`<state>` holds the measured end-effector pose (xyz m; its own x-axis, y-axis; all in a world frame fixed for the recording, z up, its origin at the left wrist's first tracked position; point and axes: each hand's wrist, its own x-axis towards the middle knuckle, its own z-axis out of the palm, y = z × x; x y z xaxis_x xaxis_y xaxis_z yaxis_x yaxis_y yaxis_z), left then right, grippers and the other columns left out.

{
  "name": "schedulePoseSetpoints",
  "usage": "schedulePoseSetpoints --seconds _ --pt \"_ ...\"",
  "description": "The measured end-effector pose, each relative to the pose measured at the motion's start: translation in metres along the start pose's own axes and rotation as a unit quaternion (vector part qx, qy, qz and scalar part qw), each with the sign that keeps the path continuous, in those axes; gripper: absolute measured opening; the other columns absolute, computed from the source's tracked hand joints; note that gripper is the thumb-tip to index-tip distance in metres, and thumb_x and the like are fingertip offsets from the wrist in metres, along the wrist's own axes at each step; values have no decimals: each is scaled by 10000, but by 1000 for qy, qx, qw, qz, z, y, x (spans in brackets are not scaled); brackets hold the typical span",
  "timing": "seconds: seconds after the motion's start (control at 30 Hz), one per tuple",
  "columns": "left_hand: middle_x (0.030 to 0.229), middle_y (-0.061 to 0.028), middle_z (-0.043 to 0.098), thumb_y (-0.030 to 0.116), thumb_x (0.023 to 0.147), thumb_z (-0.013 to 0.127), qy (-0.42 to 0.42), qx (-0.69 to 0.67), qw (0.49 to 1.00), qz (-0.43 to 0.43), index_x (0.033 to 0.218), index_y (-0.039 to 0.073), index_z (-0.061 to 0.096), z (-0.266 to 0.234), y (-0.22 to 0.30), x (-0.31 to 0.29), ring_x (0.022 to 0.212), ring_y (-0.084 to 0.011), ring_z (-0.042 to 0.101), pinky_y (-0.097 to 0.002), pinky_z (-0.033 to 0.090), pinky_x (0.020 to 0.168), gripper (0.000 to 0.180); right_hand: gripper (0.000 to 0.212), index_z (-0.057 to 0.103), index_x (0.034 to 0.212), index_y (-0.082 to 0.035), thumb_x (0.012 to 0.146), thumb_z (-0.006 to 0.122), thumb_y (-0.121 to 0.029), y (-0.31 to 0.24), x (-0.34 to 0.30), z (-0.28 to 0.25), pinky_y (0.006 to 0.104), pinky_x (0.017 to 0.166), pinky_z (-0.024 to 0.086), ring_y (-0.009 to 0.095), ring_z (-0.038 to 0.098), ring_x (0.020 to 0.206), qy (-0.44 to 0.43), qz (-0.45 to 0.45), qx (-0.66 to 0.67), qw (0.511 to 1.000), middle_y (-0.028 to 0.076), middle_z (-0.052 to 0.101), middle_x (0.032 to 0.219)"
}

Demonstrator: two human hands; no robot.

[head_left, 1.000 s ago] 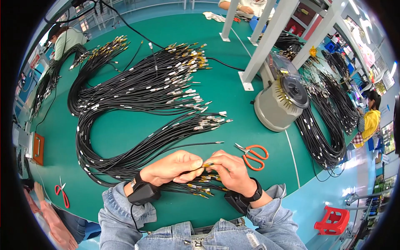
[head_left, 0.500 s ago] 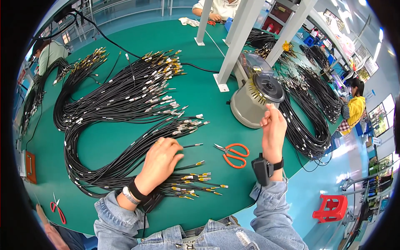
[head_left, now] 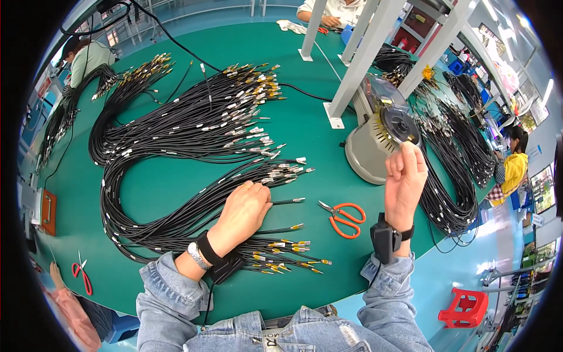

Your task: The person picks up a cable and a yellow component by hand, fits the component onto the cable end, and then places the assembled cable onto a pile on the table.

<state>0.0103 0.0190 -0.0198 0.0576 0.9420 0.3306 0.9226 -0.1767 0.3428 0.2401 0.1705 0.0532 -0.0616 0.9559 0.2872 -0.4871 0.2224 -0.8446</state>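
Observation:
My left hand (head_left: 243, 206) rests palm down on a bundle of black cables (head_left: 193, 206), its fingers curled and its thumb tucked in. One cable (head_left: 287, 202) comes out from under it toward the right, with a small white tag at its end. My right hand (head_left: 406, 176) is raised in a pinch at the front edge of a grey round tape dispenser (head_left: 366, 154) with a dark disc on top. What the pinch holds, if anything, is too small to make out. Between my hands lie orange-handled scissors (head_left: 346, 220).
More cable bundles (head_left: 193, 117) with white and yellow tags cover the green table (head_left: 299, 281). Grey metal posts (head_left: 352, 76) stand behind the dispenser. Red-handled scissors (head_left: 83, 276) lie at the left. A red stool (head_left: 466, 308) stands on the floor at the right; other people sit around.
My left thumb has drawn in against the fingers over the cables. My right hand stays pinched by the dispenser, its fingers more tightly curled. The whole view has shifted slightly.

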Motion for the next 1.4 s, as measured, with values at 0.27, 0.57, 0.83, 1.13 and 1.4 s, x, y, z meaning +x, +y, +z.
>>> schedulePoseSetpoints --seconds 0.27,0.57,0.83,1.13,1.4 --pt "689 -89 572 74 764 644 -56 -232 968 -82 838 16 568 -20 21 6 615 -214 568 -310 448 540 120 89 516 794 -34 874 507 -73 22 -66 35 234 559 323 90 370 572 -159 190 20 969 11 447 665" --pt "676 -90 618 59 777 642 57 -305 948 -79 836 4 638 -26 40 -1 508 -156 540 -260 412 464 80 83 564 842 10 866 545 -67 30 -109 36 194 600 391 47 483 662 -219 249 -66 941 3 558 763" --pt "655 -82 615 38 776 642 85 -281 954 -61 845 1 644 -25 44 -5 458 -129 511 -245 376 414 79 74 576 826 5 843 582 -66 36 -112 36 194 642 419 40 513 701 -219 212 -153 940 -1 584 787" --pt "654 -79 615 34 770 651 95 -271 957 -50 842 5 646 -27 45 -5 437 -110 488 -233 356 394 77 84 569 802 5 838 587 -68 37 -112 36 183 600 396 25 484 661 -217 201 -166 941 -17 564 735" --pt "694 -95 629 72 781 638 72 -254 963 -56 821 13 632 -31 47 -5 504 -196 559 -286 417 434 72 90 561 780 -2 833 589 -70 39 -112 35 179 537 338 12 426 609 -217 195 -170 941 -38 530 686"
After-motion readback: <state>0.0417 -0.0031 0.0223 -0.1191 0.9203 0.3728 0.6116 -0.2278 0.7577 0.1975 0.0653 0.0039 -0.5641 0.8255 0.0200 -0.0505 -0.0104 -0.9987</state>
